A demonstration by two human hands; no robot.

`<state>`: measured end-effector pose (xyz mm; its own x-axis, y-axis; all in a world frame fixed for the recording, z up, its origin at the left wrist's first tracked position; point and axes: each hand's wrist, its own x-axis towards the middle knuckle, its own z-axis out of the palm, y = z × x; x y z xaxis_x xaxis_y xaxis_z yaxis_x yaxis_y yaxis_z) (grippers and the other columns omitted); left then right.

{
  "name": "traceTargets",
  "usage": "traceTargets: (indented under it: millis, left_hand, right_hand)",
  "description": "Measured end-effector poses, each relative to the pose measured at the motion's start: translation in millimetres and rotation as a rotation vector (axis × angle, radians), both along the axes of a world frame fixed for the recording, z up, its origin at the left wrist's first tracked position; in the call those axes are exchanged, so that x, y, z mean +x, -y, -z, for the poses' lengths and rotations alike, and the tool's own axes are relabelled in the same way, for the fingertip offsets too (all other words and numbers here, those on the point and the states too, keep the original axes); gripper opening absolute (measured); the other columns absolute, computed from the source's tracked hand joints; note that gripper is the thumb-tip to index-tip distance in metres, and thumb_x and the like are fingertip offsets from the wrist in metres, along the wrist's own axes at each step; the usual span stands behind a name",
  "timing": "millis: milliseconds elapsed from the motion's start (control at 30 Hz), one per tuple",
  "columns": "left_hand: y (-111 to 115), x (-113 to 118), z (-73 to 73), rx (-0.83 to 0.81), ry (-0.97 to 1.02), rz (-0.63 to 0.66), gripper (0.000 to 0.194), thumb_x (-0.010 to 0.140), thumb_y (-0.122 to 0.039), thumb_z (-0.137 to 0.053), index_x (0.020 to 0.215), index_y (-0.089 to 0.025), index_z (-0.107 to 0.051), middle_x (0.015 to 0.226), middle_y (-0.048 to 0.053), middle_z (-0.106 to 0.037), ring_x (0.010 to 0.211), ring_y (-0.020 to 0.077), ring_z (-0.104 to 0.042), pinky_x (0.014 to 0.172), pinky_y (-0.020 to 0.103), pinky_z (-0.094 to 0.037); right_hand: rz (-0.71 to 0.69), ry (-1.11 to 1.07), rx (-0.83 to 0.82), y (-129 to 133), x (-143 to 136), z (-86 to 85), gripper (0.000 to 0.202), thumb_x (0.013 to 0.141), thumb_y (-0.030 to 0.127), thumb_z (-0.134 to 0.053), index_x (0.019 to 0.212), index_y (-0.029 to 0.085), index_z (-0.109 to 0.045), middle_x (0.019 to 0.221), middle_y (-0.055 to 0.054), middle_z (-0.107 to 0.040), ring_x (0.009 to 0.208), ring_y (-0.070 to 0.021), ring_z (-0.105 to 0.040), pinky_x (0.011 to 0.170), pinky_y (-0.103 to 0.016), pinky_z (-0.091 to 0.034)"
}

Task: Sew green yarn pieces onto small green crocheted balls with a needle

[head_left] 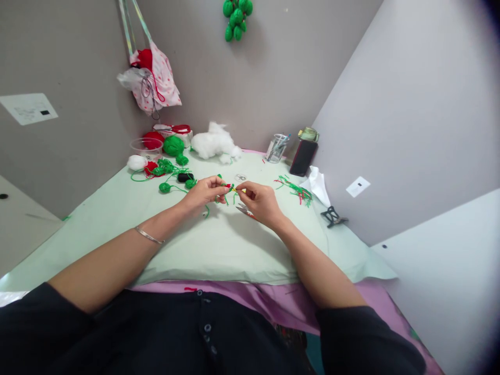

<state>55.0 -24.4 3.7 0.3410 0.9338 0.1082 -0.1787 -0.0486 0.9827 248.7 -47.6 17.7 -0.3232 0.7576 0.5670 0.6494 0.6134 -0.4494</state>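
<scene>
Above the middle of the table, my left hand [208, 191] pinches a small red and green yarn piece [229, 186] between thumb and fingers. Facing it, my right hand [261, 202] is closed on a thin yellow tool [235, 188], whose tip meets the yarn piece; its exact kind is too small to tell. Green yarn ends hang below the piece. Scissors [244, 210] with orange-red handles lie under my right hand, partly covered by it. Just left of my left hand are small green yarn balls [164, 187] and a black object [185, 177].
Red and green yarn balls [173, 146], a clear tub [146, 147] and white stuffing [214, 141] stand at the back left. Toward the right are a clear cup [277, 148], a phone [303, 158], yarn scraps [295, 189] and a black stand [333, 216]. Walls enclose the table.
</scene>
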Motion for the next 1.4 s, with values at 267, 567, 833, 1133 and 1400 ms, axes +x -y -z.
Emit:
traceTargets:
  millis: [267,567,833,1133,1400]
  left_hand:
    - [1.5,0.6,-1.3,-0.005,-0.014,-0.007,0.03,0.066,-0.032,-0.079,0.08,-0.013,-0.06,0.07,-0.002,-0.057,0.058,0.0089,-0.055,0.065,0.03,-0.053]
    - [0.2,0.7,0.4,0.002,-0.039,-0.021,0.031,0.066,-0.033,-0.079,0.08,-0.014,-0.06,0.07,-0.001,-0.059,0.057,0.0097,-0.056,0.065,0.03,-0.052]
    - [1.0,-0.8,5.9,0.187,-0.197,-0.093,0.029,0.071,-0.038,-0.075,0.082,-0.015,-0.061,0.066,-0.001,-0.063,0.059,0.0125,-0.061,0.062,0.025,-0.046]
    - [-5.7,-4.0,9.6,0.081,-0.136,0.039,0.033,0.071,-0.04,-0.076,0.089,-0.013,-0.068,0.072,0.003,-0.067,0.066,0.0142,-0.064,0.071,0.029,-0.05]
    - [-4.0,-2.7,7.2,-0.026,-0.052,0.144,0.032,0.069,-0.037,-0.079,0.089,-0.013,-0.069,0.08,0.003,-0.068,0.069,0.0134,-0.064,0.08,0.035,-0.054]
  right_hand:
    - [-0.006,0.016,0.005,0.8,-0.1,-1.3,0.016,0.084,0.021,-0.054,0.086,0.019,-0.069,0.057,0.003,-0.054,0.05,-0.0086,-0.042,0.057,-0.022,-0.034]
    - [0.005,0.047,-0.007,0.2,-0.8,-0.3,0.016,0.083,0.02,-0.053,0.085,0.019,-0.069,0.057,0.003,-0.056,0.051,-0.0098,-0.044,0.058,-0.023,-0.034]
    - [0.034,0.151,-0.05,-0.9,0.1,-0.8,0.016,0.083,0.018,-0.055,0.086,0.02,-0.07,0.057,0.002,-0.059,0.051,-0.0107,-0.046,0.057,-0.023,-0.032]
    - [-0.066,0.177,-0.011,-8.4,20.3,-7.8,0.018,0.091,0.022,-0.054,0.092,0.023,-0.072,0.091,-0.003,-0.072,0.072,-0.0135,-0.06,0.067,-0.024,-0.038]
    - [-0.176,0.054,-0.16,-9.6,21.1,-6.8,0.017,0.089,0.024,-0.056,0.091,0.019,-0.072,0.087,-0.003,-0.072,0.068,-0.0121,-0.057,0.066,-0.023,-0.039]
